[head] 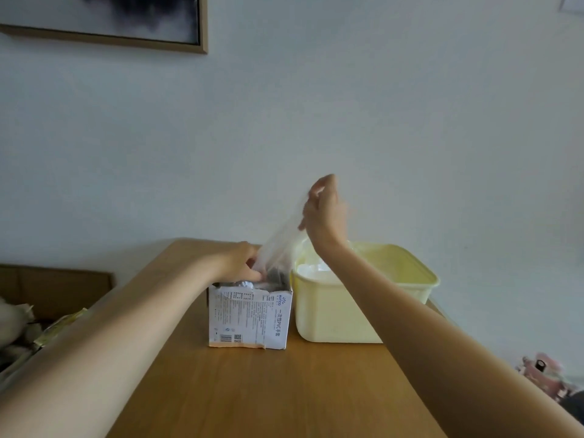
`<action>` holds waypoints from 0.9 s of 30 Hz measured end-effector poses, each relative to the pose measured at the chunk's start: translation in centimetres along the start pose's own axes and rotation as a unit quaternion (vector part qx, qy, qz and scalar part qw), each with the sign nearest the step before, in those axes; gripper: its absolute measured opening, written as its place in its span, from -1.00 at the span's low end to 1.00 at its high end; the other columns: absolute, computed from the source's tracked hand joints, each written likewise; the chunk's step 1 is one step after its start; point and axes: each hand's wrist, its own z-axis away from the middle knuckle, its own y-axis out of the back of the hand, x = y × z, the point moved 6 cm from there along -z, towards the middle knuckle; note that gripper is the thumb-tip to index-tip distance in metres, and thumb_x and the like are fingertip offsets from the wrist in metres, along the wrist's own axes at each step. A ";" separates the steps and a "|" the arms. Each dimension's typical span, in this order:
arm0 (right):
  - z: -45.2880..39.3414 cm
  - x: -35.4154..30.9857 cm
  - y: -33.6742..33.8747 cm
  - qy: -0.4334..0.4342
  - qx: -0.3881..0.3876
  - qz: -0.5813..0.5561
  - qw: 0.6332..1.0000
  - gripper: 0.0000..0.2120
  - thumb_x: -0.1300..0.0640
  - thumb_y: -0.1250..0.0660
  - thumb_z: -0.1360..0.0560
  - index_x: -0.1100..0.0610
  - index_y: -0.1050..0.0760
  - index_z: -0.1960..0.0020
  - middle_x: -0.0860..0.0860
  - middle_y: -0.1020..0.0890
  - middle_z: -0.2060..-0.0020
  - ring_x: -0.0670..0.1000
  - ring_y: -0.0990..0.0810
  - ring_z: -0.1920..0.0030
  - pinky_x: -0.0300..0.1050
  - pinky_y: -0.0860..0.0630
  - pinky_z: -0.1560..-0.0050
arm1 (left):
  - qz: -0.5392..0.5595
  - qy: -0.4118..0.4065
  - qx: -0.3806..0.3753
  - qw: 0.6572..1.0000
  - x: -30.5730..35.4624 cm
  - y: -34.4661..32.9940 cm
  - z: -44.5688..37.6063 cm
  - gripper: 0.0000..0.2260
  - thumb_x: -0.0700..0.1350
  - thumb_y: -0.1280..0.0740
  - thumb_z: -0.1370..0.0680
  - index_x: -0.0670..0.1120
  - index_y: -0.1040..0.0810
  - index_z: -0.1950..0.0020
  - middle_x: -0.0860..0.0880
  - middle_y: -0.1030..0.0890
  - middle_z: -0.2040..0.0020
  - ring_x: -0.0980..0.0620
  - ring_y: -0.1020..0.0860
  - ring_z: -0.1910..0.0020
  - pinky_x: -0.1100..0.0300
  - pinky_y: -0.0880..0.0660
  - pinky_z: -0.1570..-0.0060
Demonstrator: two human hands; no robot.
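Clear, thin plastic glove (pixel 281 235) hangs stretched between the two hands, its lower end still in the open top of a white cardboard box (pixel 249 317). The box stands on its end, so the print on its near face runs sideways. The blue brand name "INTCO" sits beside a small sunburst logo, with "一次性PVC手套" in larger blue characters below it. Blocks of small print fill the rest of the face and are too fine to read. A barcode and a square code sit near the bottom, just above an orange strip along the lower edge. The top of the box is torn ragged, and crumpled clear film shows inside.

The glove is see-through and filmy, widening from a narrow top to a broader, creased lower part.

The right hand (pixel 322 213) is raised well above the box with the wrist bent, its fingertips pinching the glove's upper end. The left hand (pixel 240 262) reaches in low, fingers and thumb curled on the box's torn top and holding it.

The box stands on a wooden table (pixel 268 390), touching or just beside a pale yellow plastic tub (pixel 347 314) on its right. A framed picture (pixel 126 36) hangs on the wall above.
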 end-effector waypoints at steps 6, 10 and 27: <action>-1.8 -2.2 3.9 0.117 0.107 0.037 0.987 -0.87 0.24 -0.03 -0.60 0.23 -0.32 -0.09 0.03 -0.35 0.47 0.08 -0.32 0.43 -0.06 -0.15 0.40 | 0.036 0.018 -0.067 0.997 -1.4 -0.1 -0.1 -0.87 -0.11 -0.28 -0.56 -0.11 -0.55 -0.06 0.00 -0.54 0.18 0.18 -0.49 0.34 0.41 -0.36 0.36; -1.8 -3.5 2.8 0.234 -0.010 0.140 0.962 -0.88 0.21 -0.13 -0.59 0.23 -0.39 -0.06 0.16 -0.49 0.44 0.18 -0.41 0.41 -0.03 -0.32 0.37 | 0.306 0.010 0.208 0.929 -1.1 5.2 -0.3 -0.88 -0.20 -0.24 -0.58 -0.07 -0.54 0.12 -0.02 -0.56 0.13 0.03 -0.51 0.11 0.28 -0.38 0.17; -1.8 0.8 4.3 -0.135 -0.196 -0.168 0.957 -0.70 -0.09 -0.22 -0.56 0.16 -0.45 -0.01 0.07 -0.58 0.39 -0.04 -0.55 0.40 -0.16 -0.51 0.27 | 0.597 -0.068 0.104 0.792 4.0 4.1 -1.2 -0.94 -0.16 -0.36 -0.50 -0.13 -0.57 0.07 -0.02 -0.63 0.22 0.08 -0.60 0.26 0.28 -0.53 0.35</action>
